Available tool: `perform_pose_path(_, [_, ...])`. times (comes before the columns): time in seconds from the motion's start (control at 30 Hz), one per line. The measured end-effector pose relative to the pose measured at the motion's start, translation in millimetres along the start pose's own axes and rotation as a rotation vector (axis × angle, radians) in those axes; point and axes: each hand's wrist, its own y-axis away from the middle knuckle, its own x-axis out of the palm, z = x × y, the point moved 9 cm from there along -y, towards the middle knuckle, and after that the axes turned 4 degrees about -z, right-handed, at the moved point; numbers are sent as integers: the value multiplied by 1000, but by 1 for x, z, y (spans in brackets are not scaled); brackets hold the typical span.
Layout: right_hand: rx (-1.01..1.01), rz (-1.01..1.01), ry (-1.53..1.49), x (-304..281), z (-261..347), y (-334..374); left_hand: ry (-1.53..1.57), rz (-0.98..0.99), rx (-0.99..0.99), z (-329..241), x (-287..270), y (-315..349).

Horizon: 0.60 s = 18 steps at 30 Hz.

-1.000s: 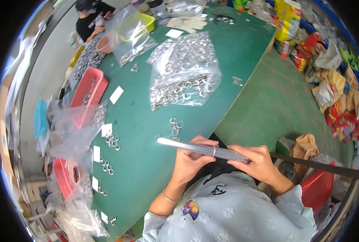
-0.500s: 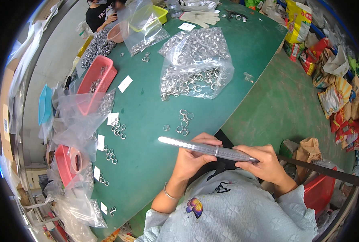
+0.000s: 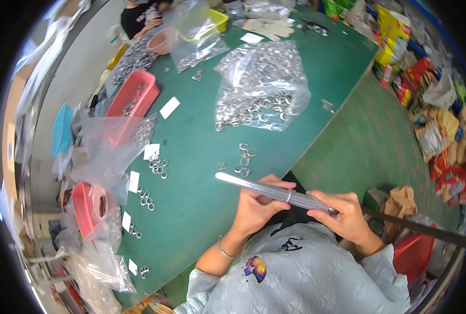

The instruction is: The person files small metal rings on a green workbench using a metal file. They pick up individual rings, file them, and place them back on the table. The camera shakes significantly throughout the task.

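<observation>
A grey metal ring mandrel [image 3: 259, 187] with fine markings lies slantwise across my front, over the table's near edge. My right hand [image 3: 346, 215] is closed around its right end. A silver ring [image 3: 289, 195] encircles the mandrel near the middle. My left hand [image 3: 256, 209] pinches this ring between thumb and fingers; part of its grip is hidden behind the mandrel. Just beyond my hands, a small group of silver rings [image 3: 243, 159] rests on the green table [image 3: 191, 209], with a single ring [image 3: 221, 166] to their left.
A clear bag full of rings [image 3: 262, 78] lies farther off. Along the left run white paper slips [image 3: 134, 181] with ring groups, plastic bags and a red basket [image 3: 152, 91]. Another person [image 3: 134, 21] sits at the far left. Packages [image 3: 432, 136] are piled right of the table.
The whole view has shifted slightly, so the table's things appear a little farther right. My hands keep their hold on the mandrel and the ring.
</observation>
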Motion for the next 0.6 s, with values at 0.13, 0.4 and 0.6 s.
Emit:
perform_pose_path(0.13, [45, 10, -36, 8, -4, -3, 110, -50, -29, 6, -6, 0])
perform_pose_path(0.4, [9, 22, 7, 31, -8, -12, 163, -186, -11, 12, -28, 13])
perform_pose_path(0.6, [-48, 53, 99, 45, -5, -18, 74, -464, 87, -3, -95, 28])
